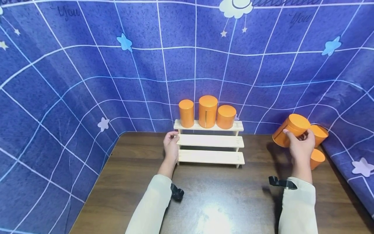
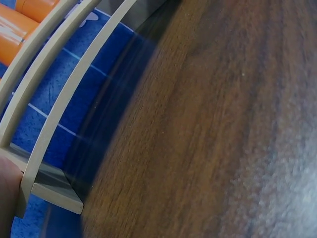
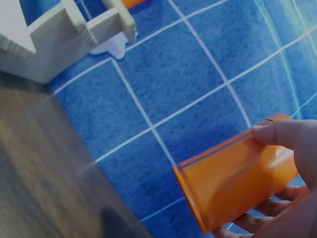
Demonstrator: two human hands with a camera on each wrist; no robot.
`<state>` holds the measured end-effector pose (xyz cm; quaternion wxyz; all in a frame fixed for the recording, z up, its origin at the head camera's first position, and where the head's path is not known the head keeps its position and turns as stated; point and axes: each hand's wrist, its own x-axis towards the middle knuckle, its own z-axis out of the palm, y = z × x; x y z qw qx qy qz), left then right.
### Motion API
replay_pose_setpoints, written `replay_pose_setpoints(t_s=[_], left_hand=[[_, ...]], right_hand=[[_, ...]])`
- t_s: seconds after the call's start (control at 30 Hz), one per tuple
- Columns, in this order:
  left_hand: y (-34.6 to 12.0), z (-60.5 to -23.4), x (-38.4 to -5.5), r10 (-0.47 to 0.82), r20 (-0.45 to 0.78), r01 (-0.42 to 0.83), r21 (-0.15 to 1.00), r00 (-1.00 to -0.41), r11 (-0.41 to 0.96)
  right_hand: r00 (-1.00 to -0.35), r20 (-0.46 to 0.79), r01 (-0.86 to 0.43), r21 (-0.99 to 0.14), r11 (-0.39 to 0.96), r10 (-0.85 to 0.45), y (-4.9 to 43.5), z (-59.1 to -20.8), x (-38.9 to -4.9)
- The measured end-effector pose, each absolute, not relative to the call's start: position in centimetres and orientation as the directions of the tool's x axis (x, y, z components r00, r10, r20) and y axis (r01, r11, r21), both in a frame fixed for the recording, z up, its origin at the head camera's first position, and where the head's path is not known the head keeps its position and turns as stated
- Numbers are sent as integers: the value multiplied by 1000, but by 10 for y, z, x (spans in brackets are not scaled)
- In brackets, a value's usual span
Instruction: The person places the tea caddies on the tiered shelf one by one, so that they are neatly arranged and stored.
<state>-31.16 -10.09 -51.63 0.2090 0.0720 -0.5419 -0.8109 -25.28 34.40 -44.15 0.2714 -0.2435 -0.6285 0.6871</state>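
My right hand [image 1: 302,146] grips an orange lidded canister [image 1: 287,131], thumb on one side and fingers on the other. The canister leans over, its shadow falling on the tabletop; in the right wrist view its seamed side [image 3: 233,178] shows. With bent fingers, my left hand [image 1: 171,146] holds the left end of a three-tier wooden shelf [image 1: 210,141] at the middle step. Only part of that hand [image 2: 7,193] appears in the left wrist view, against the shelf's end. Along the top step stand a slim canister [image 1: 187,113], a tall one [image 1: 208,112] and a short, wide one [image 1: 226,117].
Right of the held canister, another orange canister [image 1: 319,135] and a smaller one [image 1: 317,159] are on the brown wooden table [image 1: 140,195], partly hidden by the right hand. A blue gridded cloth [image 1: 146,71] hangs behind the table and along both sides.
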Motion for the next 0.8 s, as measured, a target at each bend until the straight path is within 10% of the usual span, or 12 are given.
replay_pose_setpoints(t_s=[0.8], left_hand=[[-97,-514,-311,-491,122,318,885,-863,-339]], right_hand=[[-875,50,106,-951,291,482,324,-411,-239]])
